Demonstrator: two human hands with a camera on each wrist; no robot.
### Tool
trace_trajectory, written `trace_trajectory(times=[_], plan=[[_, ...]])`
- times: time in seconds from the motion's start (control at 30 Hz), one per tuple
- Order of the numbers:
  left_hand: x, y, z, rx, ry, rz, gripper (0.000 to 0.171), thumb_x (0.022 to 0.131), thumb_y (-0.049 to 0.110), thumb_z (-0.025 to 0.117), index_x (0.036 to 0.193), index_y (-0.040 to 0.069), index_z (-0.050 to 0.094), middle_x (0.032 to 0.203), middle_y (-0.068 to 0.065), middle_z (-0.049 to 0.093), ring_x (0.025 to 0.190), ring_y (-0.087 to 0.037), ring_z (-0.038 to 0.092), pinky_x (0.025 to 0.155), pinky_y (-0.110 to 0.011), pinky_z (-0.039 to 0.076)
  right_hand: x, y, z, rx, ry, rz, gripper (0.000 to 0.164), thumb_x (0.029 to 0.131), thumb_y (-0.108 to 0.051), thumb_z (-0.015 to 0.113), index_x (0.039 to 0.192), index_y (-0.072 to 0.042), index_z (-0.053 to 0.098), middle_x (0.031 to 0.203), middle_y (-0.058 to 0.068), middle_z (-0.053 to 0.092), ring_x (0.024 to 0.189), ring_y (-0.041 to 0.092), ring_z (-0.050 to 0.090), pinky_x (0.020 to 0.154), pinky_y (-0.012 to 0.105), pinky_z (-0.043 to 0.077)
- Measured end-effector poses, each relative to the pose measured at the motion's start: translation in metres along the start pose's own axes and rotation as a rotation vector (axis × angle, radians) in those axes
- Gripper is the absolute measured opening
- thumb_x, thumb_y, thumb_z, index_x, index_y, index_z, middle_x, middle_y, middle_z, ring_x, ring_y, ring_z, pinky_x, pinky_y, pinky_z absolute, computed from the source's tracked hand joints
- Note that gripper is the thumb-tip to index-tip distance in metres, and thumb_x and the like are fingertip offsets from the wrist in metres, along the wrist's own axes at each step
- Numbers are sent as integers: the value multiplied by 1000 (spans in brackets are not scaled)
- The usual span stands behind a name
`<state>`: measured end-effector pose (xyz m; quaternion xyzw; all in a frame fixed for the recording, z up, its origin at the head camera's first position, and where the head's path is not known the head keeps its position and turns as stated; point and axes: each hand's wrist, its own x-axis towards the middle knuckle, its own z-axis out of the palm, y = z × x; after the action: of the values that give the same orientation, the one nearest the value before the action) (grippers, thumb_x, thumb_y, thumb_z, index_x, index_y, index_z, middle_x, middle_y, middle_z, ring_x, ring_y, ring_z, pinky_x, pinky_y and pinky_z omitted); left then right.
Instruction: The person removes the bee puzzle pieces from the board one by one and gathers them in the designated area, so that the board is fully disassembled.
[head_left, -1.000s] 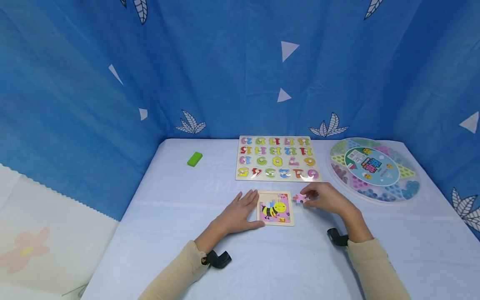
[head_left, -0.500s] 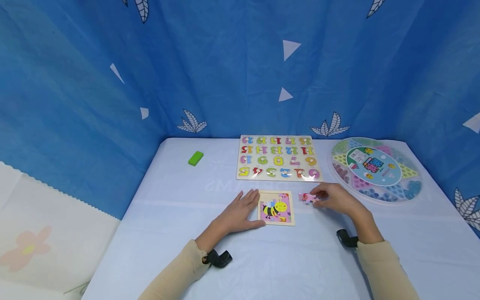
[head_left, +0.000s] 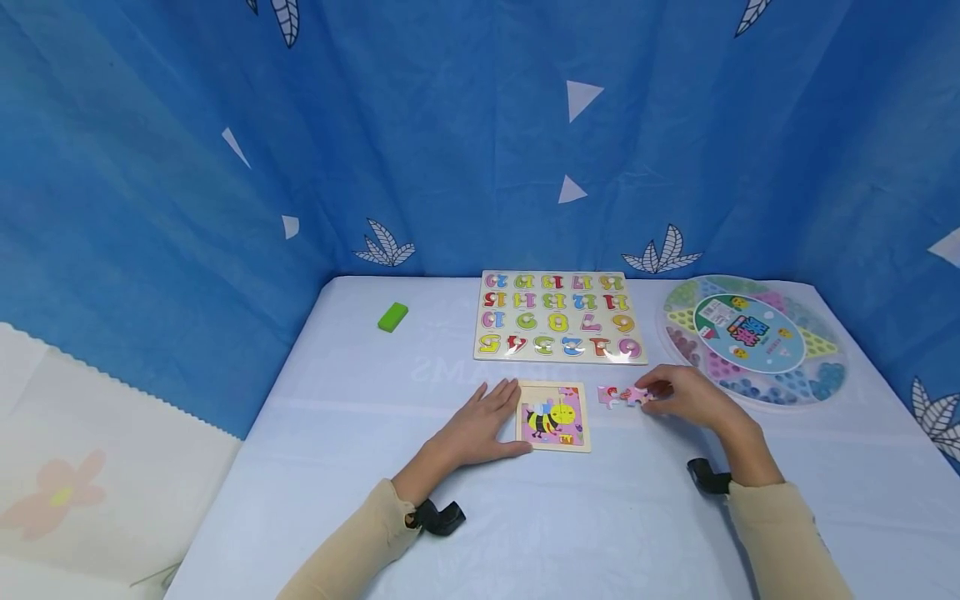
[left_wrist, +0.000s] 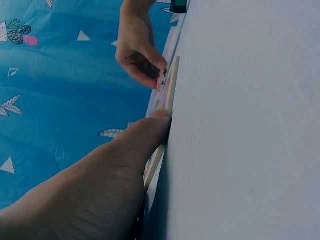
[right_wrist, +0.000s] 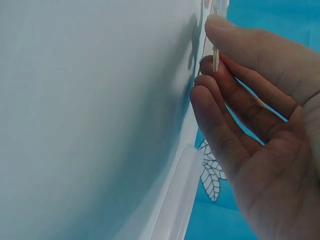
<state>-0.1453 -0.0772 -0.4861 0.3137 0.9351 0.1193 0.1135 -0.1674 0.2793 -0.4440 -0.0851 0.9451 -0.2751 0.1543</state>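
Blue curtain [head_left: 465, 125] behind pale table [head_left: 570, 517]. Left hand [head_left: 476, 427] spread against bee puzzle [head_left: 553, 421], just below frame centre; right hand [head_left: 686, 400] pinches pink puzzle piece [head_left: 636, 397], lower right of centre.

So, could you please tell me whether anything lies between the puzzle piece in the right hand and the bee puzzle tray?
Yes: a second pink piece lies between the held piece, pinched by the right hand, and the bee puzzle tray. Nothing else visible does; the left hand rests at the tray's opposite edge.
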Motion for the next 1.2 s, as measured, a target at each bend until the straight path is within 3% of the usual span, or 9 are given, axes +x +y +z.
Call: trace_trajectory(times=[0.3, 1.2], plan=[[0, -1, 1, 10, 6, 5, 94, 89, 70, 46, 156, 9, 19, 164, -3, 14, 153, -17, 11, 126, -42, 9, 2, 4, -1, 14, 0, -3, 36, 82, -16, 78, 115, -4, 69, 98, 8, 65, 88, 19, 55, 77, 29, 52], [1, 0, 0, 19, -5, -5, 95, 89, 71, 46, 156, 10, 18, 165, -2, 14, 153, -16, 10, 126, -42, 9, 5, 2, 1, -2, 5, -21, 33, 80, -12, 79, 112, -5, 71, 99, 8, 65, 86, 18, 56, 77, 32, 54]])
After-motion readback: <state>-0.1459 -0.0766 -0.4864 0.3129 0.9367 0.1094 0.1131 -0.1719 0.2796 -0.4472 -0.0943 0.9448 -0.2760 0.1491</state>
